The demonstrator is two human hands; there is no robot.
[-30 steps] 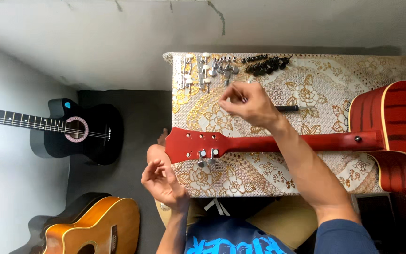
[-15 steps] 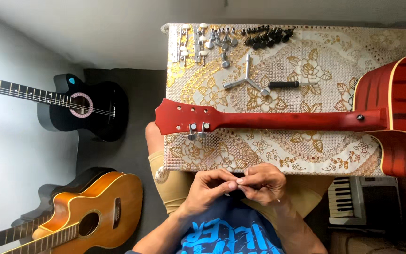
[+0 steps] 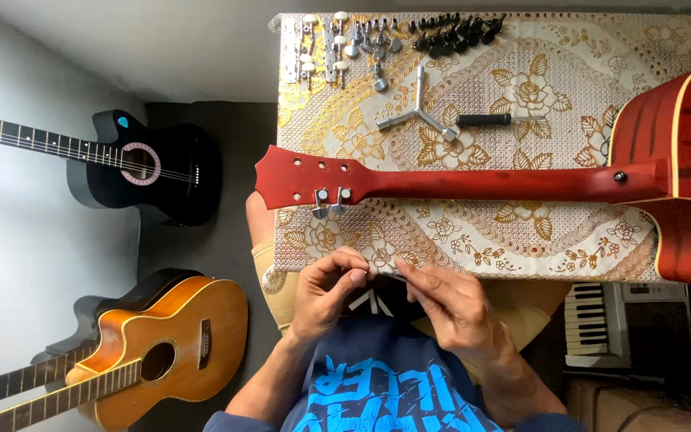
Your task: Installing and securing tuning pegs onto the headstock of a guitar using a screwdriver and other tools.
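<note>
A red guitar lies flat across the patterned table (image 3: pixel 569 56), its neck (image 3: pixel 505 184) running left to a red headstock (image 3: pixel 301 178) with two silver tuners fitted on its near edge. My left hand (image 3: pixel 325 292) and my right hand (image 3: pixel 449 300) meet just below the table's near edge, over my lap. Their fingertips pinch something small between them; it is too small to identify. Both hands are clear of the guitar.
Silver tuning machines (image 3: pixel 337 40) and black pegs (image 3: pixel 457 32) line the table's far edge. A three-armed metal wrench (image 3: pixel 417 116) and a black-handled tool (image 3: pixel 485 120) lie mid-table. A black guitar (image 3: pixel 133 164) and an orange guitar (image 3: pixel 157 352) stand left. A small keyboard (image 3: pixel 593 320) sits right.
My right hand left the table's tools and came down to my lap, where it joined my left hand. The view has shifted, so the table sits higher in frame.
</note>
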